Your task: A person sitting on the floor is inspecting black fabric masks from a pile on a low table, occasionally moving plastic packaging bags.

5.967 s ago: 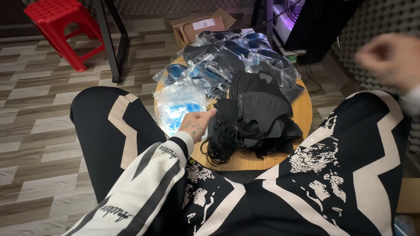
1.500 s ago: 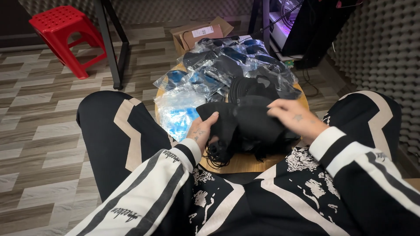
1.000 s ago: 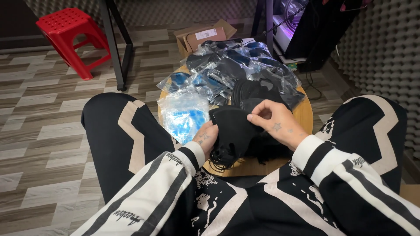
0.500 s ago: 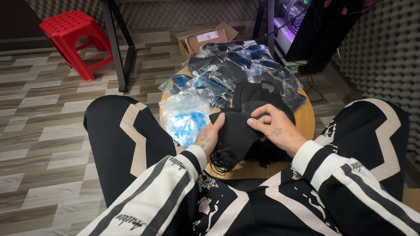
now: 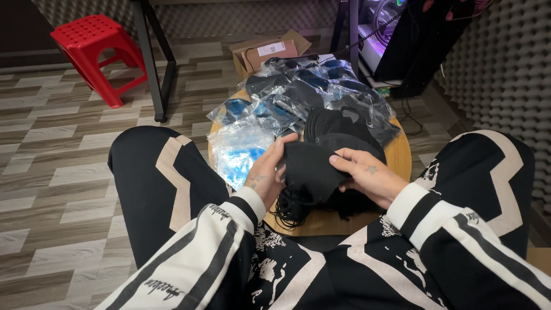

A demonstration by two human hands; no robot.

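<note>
Both hands have closed in on one black face mask (image 5: pixel 310 169) since half a second ago, lifting it a little clear of the pile, and the view has shifted slightly downward. At far left, a red plastic stool (image 5: pixel 94 54) stands on the patterned tile floor (image 5: pixel 51 189), with dark metal legs (image 5: pixel 152 60) just to its right. Next, a stack of clear bags with blue contents (image 5: pixel 238 149) lies on the left part of the round wooden surface (image 5: pixel 402 158), just beside the left hand (image 5: pixel 267 175). Left-hand fingers (image 5: pixel 284 143) are pressed against the mask's left edge, thumb out of sight behind the fabric. The mask is held just above the heap of black masks (image 5: pixel 338 123) at the centre of the surface, with loose ear loops (image 5: pixel 290 209) trailing below. The right hand (image 5: pixel 367 178) pinches the mask's right edge, fingers (image 5: pixel 341 155) curled over the top of it. Behind the heap lie more bagged masks (image 5: pixel 321 86) and an open cardboard box (image 5: pixel 267 51). Grey ridged foam panels (image 5: pixel 505 63) cover the wall at far right.
</note>
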